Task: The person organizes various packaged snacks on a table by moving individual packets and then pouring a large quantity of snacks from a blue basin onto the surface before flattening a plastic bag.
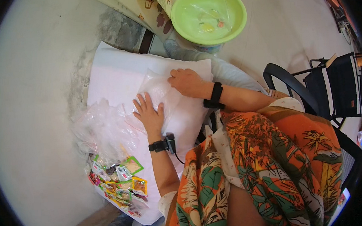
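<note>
A flat, wrinkled clear plastic bag (160, 88) lies on a white-covered surface (113, 70) in front of me. My left hand (150, 116) rests palm down on the bag's near left part, its fingers spread. At the bag's right side, my right hand (185, 81) touches the plastic with curled fingers; whether they pinch it is hidden. Left of my left hand is a loose heap of clear plastic bags (107, 130). Several small colourful sealed food packets (123, 181) lie piled at the surface's lower left edge.
A light green plastic basin (209, 16) with wrappers inside stands on a bucket (208, 47) beyond the surface. A pale wall (35, 122) borders the left side. To the right is a black folding chair (341, 86). A cable (179, 159) runs from my left wrist device (167, 144).
</note>
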{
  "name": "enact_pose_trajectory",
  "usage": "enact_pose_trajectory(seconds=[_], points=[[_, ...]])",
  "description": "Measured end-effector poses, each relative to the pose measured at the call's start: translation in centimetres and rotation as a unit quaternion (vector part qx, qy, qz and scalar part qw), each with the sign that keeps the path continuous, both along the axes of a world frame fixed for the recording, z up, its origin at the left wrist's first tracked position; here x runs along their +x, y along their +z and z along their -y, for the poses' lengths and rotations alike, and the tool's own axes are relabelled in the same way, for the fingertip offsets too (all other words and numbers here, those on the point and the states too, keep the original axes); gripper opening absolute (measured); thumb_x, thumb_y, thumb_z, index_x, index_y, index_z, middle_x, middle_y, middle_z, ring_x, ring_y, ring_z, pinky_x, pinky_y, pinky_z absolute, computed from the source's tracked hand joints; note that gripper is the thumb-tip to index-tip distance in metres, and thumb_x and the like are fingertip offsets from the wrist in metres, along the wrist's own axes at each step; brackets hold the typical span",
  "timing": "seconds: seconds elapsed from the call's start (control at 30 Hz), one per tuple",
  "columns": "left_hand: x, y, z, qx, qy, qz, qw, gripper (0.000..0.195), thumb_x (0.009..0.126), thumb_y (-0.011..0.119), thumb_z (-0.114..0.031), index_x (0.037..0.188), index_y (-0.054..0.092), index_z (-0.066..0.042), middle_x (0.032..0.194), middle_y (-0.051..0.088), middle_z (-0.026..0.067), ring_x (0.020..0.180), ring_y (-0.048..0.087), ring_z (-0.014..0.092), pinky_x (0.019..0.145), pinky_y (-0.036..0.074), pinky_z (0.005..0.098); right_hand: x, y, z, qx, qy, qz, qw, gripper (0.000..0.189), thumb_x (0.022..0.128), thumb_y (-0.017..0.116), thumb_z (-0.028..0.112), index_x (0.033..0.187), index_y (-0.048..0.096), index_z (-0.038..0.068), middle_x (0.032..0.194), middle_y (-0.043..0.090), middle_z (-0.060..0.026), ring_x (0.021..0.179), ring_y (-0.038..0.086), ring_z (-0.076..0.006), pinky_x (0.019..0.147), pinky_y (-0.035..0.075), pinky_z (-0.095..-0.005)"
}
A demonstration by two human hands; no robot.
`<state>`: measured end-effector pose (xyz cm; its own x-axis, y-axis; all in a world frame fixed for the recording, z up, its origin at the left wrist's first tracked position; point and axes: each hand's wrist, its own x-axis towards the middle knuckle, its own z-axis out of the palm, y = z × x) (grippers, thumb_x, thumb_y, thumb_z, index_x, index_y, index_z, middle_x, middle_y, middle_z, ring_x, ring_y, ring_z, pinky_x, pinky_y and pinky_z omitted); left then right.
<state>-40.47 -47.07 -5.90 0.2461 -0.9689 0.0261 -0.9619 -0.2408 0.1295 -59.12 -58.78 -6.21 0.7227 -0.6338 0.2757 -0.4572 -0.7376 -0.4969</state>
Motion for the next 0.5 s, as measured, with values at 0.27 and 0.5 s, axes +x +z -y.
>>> enact_pose_trajectory(seconds=[0.27, 0.5], points=[[0.6, -1.1, 0.0, 0.005, -0.020, 0.063, 0.998, 0.068, 0.083, 0.050, -0.042, 0.140, 0.027, -0.014, 0.146, 0.019, 0.0161, 0.134, 0.010, 0.040, 0.096, 0.015, 0.0667, 4.5, 0.6, -0.5, -0.118, 0.226, 0.083, 0.963, 0.049, 0.077, 0.060, 0.031, 0.120, 0.048, 0.010, 0.129, 0.044, -0.0139, 0.128, 0.033, -0.0273, 0.102, 0.025, -0.0511], [-0.2, -0.3, 0.0, -0.010, -0.006, 0.025, 1.000, 0.069, 0.082, 0.049, -0.048, 0.140, 0.028, -0.015, 0.146, 0.018, 0.0160, 0.134, 0.010, 0.042, 0.096, 0.012, 0.0681, 4.5, -1.7, 1.5, -0.027, 0.140, -0.005, 0.990, 0.062, 0.080, 0.054, 0.046, 0.129, 0.043, 0.009, 0.141, 0.029, -0.0173, 0.133, 0.022, -0.0307, 0.103, 0.019, -0.0564]])
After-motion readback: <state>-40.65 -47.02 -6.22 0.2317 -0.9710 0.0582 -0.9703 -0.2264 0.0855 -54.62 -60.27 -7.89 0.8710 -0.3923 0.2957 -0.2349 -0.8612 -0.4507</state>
